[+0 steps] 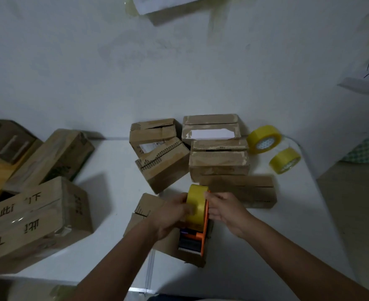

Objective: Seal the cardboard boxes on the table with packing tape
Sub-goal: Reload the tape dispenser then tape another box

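Both hands gripped orange plastic tape dispenser (203, 233): left hand (172, 216) around yellow tape roll (196, 206), right hand (224, 208) on frame. Dispenser sat on small brown cardboard box (143, 211).

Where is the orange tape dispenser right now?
Head view, lower centre: the orange tape dispenser sits on a cardboard box, held between the left hand and right hand.

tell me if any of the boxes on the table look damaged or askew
Yes. The box left of centre sits skewed to its neighbours, its torn flap edge showing bare corrugation. The one behind it has a ragged, gaping top seam.
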Demonstrator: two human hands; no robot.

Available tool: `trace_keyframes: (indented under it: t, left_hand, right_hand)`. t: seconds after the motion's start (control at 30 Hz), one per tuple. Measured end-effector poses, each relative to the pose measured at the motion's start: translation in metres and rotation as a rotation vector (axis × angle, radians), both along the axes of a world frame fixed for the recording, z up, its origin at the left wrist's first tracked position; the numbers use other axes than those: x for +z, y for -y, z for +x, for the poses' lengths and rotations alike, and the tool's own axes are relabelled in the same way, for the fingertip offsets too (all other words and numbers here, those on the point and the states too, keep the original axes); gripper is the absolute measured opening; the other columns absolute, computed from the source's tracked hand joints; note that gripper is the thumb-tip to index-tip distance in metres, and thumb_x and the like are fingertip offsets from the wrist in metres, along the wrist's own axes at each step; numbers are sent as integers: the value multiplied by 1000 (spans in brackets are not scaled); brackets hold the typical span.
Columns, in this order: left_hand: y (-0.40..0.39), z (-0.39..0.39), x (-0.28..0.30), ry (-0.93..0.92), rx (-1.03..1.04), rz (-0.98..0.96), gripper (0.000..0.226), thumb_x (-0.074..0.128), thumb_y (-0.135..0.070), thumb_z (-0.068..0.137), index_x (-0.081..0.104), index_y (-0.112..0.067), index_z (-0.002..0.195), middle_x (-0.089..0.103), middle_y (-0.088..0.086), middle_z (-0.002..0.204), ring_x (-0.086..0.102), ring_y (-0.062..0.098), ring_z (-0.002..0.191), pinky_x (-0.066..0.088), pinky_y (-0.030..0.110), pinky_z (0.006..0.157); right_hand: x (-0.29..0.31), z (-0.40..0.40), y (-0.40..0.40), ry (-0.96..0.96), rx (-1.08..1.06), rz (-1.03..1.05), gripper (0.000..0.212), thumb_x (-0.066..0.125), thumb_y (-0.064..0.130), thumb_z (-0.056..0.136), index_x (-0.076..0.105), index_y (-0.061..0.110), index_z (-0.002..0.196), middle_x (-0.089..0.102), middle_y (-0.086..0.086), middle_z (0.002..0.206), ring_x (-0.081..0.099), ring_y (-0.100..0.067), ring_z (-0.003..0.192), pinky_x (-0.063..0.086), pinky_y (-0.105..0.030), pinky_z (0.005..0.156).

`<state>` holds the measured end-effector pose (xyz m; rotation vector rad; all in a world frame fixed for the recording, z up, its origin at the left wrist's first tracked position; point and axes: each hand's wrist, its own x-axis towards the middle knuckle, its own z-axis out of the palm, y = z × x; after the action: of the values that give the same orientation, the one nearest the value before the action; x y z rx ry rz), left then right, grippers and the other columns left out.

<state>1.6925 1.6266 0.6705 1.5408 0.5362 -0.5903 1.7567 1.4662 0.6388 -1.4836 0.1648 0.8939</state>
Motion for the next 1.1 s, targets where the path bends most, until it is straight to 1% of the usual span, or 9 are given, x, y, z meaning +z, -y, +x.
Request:
trace_keyframes:
  t: [0.13, 0.27, 0.33, 0.43, 0.53, 0.63, 0.83, 0.97, 1.1]
  left_hand:
    - [-32, -1, 3, 48, -11, -2, 43, 62, -15, 94, 50, -26, 134, 62, 8, 126, 64, 25, 111, 55, 39, 95]
    - [-42, 0, 4, 112, -28, -84, 48, 69, -21, 91, 49, -30, 133, 63, 18, 124, 68, 30, 102, 57, 35, 83]
    - [-46, -2, -1, 83, 94, -204, 53, 75, -23, 84, 52, -24, 132, 58, 25, 127, 62, 37, 100, 52, 42, 83]
    - [-62, -5, -9, 13, 368, -407, 45, 69, -13, 80, 58, -7, 124, 64, 24, 116, 61, 35, 105, 59, 38, 81]
    - [-73, -10, -16, -81, 504, -520, 15, 52, -1, 95, 62, 0, 106, 69, 22, 96, 70, 29, 88, 62, 33, 62]
    - [-81, -12, -17, -126, 483, -526, 18, 42, -1, 102, 59, 3, 107, 72, 22, 85, 73, 25, 70, 58, 28, 49]
    - [-94, -16, -19, -127, 366, -500, 23, 48, -6, 101, 59, 3, 119, 71, 24, 103, 68, 34, 102, 62, 32, 63]
    - [-98, -13, -16, -71, 316, -465, 22, 45, -5, 103, 64, 1, 112, 75, 19, 96, 71, 27, 92, 62, 34, 70]
    - [-104, -2, -21, -43, 326, -371, 24, 45, -14, 104, 67, -6, 109, 71, 15, 100, 66, 22, 91, 61, 31, 72]
  right_hand:
    - [13, 3, -7, -150, -60, 11, 39, 60, 26, 95, 53, 0, 123, 65, -18, 117, 65, -28, 105, 57, -31, 74]
    - [28, -2, -16, -205, -164, 116, 20, 60, 19, 94, 60, 4, 107, 67, -17, 110, 67, -24, 98, 57, -29, 72]
    - [33, -4, -21, -82, -107, 89, 20, 58, 22, 95, 63, 8, 109, 68, -13, 109, 67, -22, 98, 56, -30, 76]
    - [38, -8, -27, 189, 196, -52, 23, 52, 39, 97, 62, 32, 116, 68, 2, 116, 63, -16, 109, 50, -39, 97]
    - [42, -19, -37, 241, 398, -10, 52, 57, 61, 86, 44, 46, 134, 58, 11, 130, 60, -12, 116, 51, -39, 97]
    - [36, -32, -57, 423, 432, -147, 73, 72, 55, 77, 32, 44, 138, 52, 15, 132, 55, -7, 117, 51, -35, 97]
    - [11, -47, -76, 711, 377, -415, 82, 77, 47, 75, 26, 36, 138, 48, 9, 137, 51, -11, 122, 49, -35, 98]
    - [12, -45, -76, 709, 335, -380, 71, 72, 46, 81, 31, 32, 136, 54, 8, 132, 56, -10, 116, 52, -28, 91]
    - [18, -35, -77, 659, 132, -352, 64, 72, 44, 82, 36, 24, 132, 59, 8, 119, 61, -11, 106, 52, -25, 80]
